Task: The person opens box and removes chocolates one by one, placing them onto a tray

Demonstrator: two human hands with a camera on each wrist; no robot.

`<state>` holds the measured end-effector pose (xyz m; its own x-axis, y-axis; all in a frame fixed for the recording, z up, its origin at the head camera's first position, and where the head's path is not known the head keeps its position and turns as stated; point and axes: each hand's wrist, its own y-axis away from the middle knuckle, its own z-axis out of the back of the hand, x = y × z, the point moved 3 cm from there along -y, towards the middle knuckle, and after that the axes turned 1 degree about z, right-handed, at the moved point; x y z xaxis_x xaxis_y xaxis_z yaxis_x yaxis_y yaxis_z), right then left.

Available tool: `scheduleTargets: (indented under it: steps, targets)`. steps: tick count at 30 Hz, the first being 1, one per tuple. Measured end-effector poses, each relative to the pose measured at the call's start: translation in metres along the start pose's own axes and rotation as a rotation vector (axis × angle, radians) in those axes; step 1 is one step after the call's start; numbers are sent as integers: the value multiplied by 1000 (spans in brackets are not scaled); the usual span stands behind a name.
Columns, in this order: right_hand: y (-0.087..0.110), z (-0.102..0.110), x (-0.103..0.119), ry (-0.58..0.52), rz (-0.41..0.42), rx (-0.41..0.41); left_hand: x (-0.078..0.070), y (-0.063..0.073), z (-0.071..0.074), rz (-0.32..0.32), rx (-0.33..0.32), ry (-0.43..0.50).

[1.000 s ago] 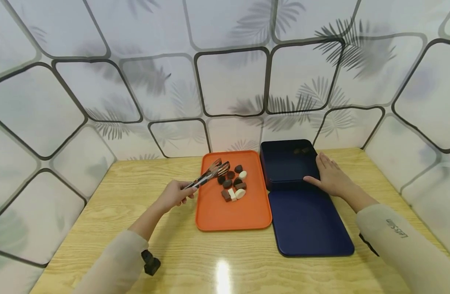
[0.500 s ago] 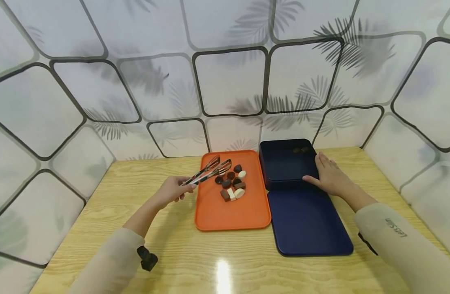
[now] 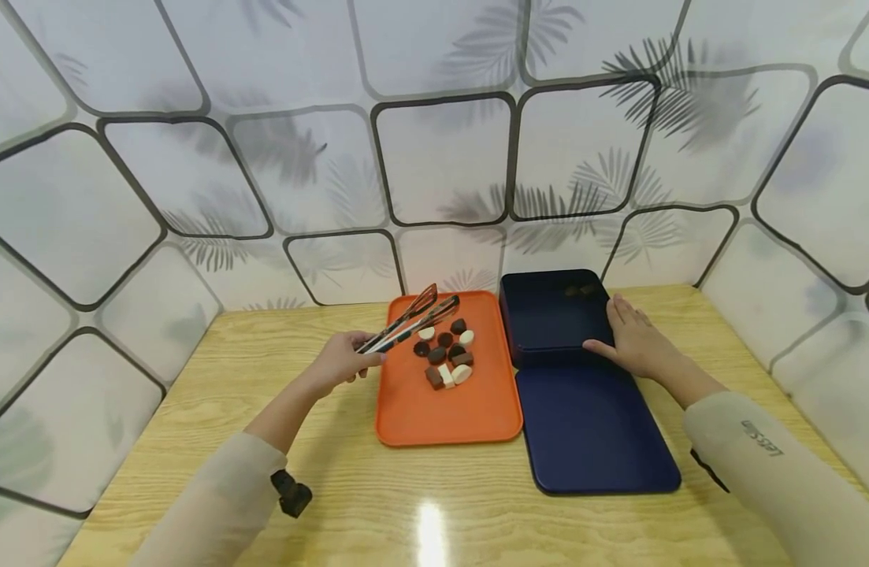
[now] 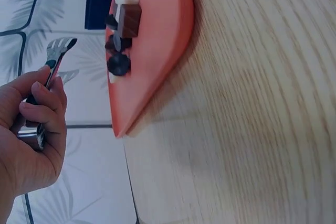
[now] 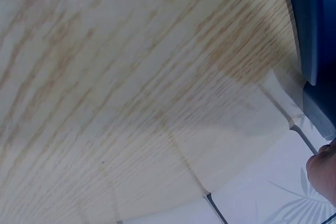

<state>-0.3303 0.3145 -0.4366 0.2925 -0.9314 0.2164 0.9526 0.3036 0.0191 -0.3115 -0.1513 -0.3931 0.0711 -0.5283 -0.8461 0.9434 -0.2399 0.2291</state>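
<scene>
My left hand [image 3: 342,362] grips metal tongs [image 3: 414,327] by their handle end, the two arms spread apart with nothing seen between them. The tongs' tips hang over the upper left part of an orange tray [image 3: 448,421]. Several chocolates, dark, brown and white, lie grouped on the tray; a dark fluted one [image 4: 119,64] shows in the left wrist view. My right hand [image 3: 640,346] rests with straight fingers against the right side of a dark blue box [image 3: 547,358]. Two small brown shapes [image 3: 579,291] show faintly near its far right corner.
In front of the box lies a flat blue lid or tray [image 3: 597,441], close beside the orange tray. Everything stands on a wood-grain table [image 3: 377,504]. A patterned curtain-like wall [image 3: 441,165] bounds the table at the back and sides.
My left hand and the tongs have risen and moved away from the chocolates, toward the tray's far side. A white chocolate shows more plainly below the tongs. My right hand keeps its place.
</scene>
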Motion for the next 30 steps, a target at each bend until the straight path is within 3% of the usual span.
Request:
scheduleTargets:
  steps: [4,8,12,15,23,30]
  targets:
    - [1,-1,-1,-5,-1,-2,-6,-3,-5,60,3,68]
    - [1,-1,-1,-11,3,-13,-12,-4,-14,74,82,88]
    - [0,-1,-1,-5,2,-6,-18,-3,-27,37,187,69]
    - [0,-1,0,1,-1,3,-23,-4,-37,0,223,46]
    - [-1,-2,-2,-3,-4,0,-36,-18,-57,-7,199,122]
    - [-2,-3,-2,-6,-5,-4,-51,-32,-71,-78,190,173]
